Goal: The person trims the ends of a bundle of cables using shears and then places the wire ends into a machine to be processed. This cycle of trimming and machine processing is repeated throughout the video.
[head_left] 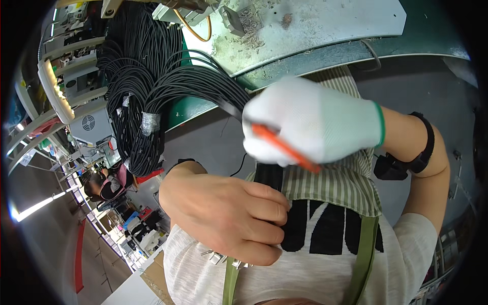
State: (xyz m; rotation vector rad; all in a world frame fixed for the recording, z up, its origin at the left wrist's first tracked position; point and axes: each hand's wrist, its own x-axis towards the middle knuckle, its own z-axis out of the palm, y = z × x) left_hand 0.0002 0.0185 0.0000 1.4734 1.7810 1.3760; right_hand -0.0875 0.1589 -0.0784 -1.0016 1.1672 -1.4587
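My right hand (305, 119), in a white glove with a green cuff, is closed round an orange-handled tool (287, 146). The tool is smeared by motion, and its kind cannot be made out. Beside the glove, the black cable bundle (203, 84) reaches in from the table; whether they touch is unclear. Lower left, my bare left hand (226, 213) is held before my chest, fingers curled inward. A black strip (269, 175) runs between the two hands. Small silver metal pieces (216, 258) show below the left hand; its palm side is hidden.
Thick coils of black cable (137, 127) hang over the edge of the green table (178, 114) at left. A white board (305, 30) strewn with scraps lies on it, near a grey metal block (231, 20). Another person (104, 185) sits farther off at left.
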